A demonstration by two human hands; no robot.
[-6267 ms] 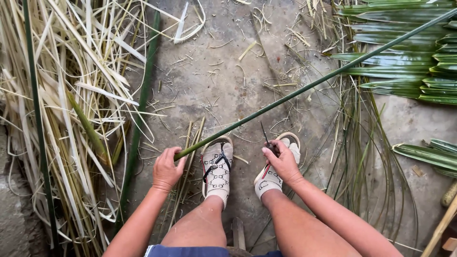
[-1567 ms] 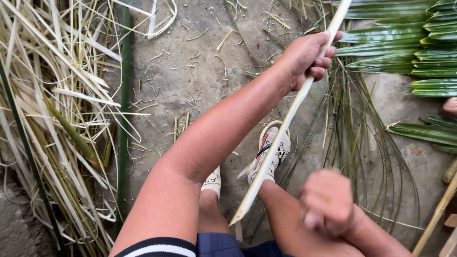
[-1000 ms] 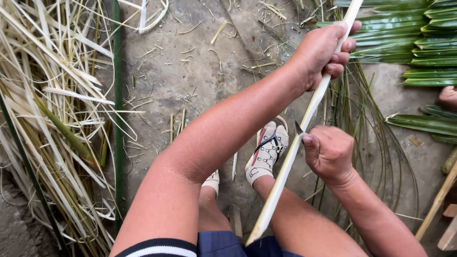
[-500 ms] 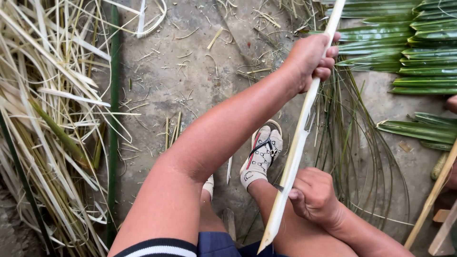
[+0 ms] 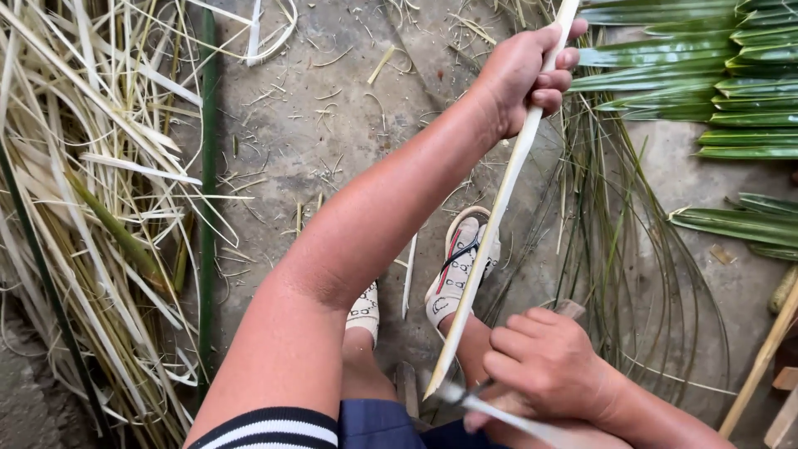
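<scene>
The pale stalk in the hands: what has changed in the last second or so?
The right hand slid its knife down the stalk from mid-length to the near tip, where a thin strip now peels off. The left hand kept gripping the far end. Leaves lie as before.

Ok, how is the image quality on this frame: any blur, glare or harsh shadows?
Head view: soft, even daylight, no glare or hard shadows. The concrete floor, palm leaves and left hand gripping the pale stalk are sharp. The right hand is slightly soft, and the knife blade at the bottom edge is motion-smeared.
</scene>
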